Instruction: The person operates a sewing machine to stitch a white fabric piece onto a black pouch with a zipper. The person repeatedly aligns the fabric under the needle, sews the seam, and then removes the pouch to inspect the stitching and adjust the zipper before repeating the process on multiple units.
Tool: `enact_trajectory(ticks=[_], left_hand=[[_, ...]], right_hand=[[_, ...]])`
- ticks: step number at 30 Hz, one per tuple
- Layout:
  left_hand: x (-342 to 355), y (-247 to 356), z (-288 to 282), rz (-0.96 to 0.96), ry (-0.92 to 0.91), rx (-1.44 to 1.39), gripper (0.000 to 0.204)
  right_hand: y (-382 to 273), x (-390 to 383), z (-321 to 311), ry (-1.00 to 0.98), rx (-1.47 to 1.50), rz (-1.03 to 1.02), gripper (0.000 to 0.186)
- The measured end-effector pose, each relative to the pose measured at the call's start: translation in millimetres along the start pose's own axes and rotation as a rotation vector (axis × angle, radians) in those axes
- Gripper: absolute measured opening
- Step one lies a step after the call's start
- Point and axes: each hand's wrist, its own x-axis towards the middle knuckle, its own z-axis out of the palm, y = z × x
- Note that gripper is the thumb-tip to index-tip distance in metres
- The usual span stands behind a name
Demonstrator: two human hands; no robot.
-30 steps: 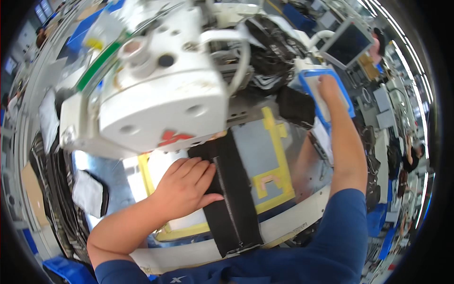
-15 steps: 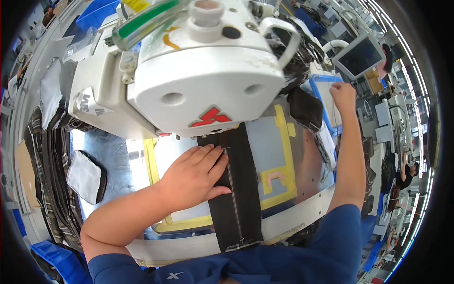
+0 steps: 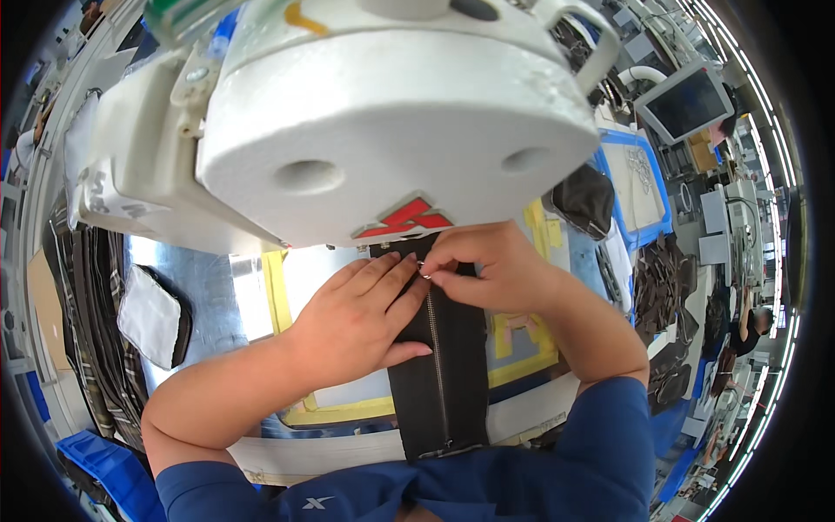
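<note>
At the centre of the frame, a black fabric strip (image 3: pixel 464 348) with a zipper (image 3: pixel 437 361) runs below a white machine head (image 3: pixel 400 148). The left hand (image 3: pixel 357 317) lies flat on it, fingers together, thumb apart. The right hand (image 3: pixel 500 265) pinches a small metal piece (image 3: pixel 424 269), perhaps a slider, too tiny to be sure, at the zipper's upper end. Good work here means keeping the fabric flat and the pinch square to the teeth. Half a second earlier, the right hand was by the blue-rimmed tray (image 3: pixel 644 207), upper right.
</note>
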Motion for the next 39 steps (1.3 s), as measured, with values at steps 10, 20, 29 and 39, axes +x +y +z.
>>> enact_trajectory(ticks=[10,20,29,39], left_hand=[[0.1,1.1,-0.6,-0.034,-0.015,-0.009,0.077],[0.0,6.0,-4.8,-0.092,-0.043,0.042,0.086],[3.3,10.2,-4.9,-0.055,-0.071,0.188,0.092],[8.6,3.5,-4.5,-0.155,-0.024,-0.071,0.092]], right_hand=[[7.4,-2.2,-3.0,0.086,-0.188,-0.122,0.014],[9.3,-2.3,4.1,0.097,-0.343,-0.247,0.014],[14.4,10.0,12.4,0.119,-0.573,-0.145,0.011],[6.6,-1.6,15.5,0.123,-0.611,-0.142,0.019]])
